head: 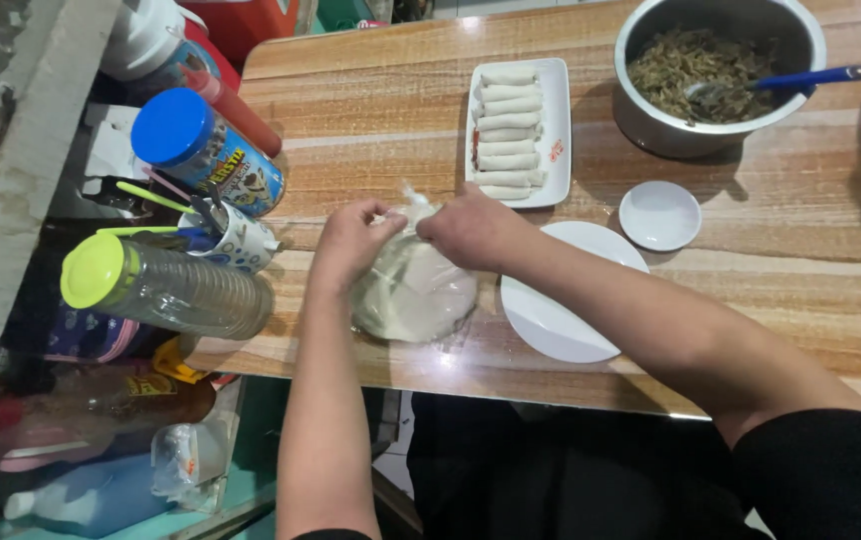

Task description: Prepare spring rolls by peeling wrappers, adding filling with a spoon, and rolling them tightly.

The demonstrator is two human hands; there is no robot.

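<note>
Clear wrapper bag (413, 290) pinched by left hand (351, 243), right hand (471, 228); white plate (561, 320) beside, rolls tray (514, 132) behind.

My fingers (383, 213) pinch crinkly clear plastic wrap (413, 285); glossy wood-grain worktop (371, 120), smooth white plate (556, 315), metal pot (716, 70).

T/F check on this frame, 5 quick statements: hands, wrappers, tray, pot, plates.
1. Both hands, left hand and right hand, grip the clear bag of round wrappers. True.
2. The rectangular white tray is empty. False: it holds a row of rolled spring rolls.
3. The metal pot holds shredded filling with a blue-handled spoon in it. True.
4. The round white plate is piled with rolls. False: nothing is on it.
5. The small white saucer sits left of the bag. False: it sits right of it.
</note>
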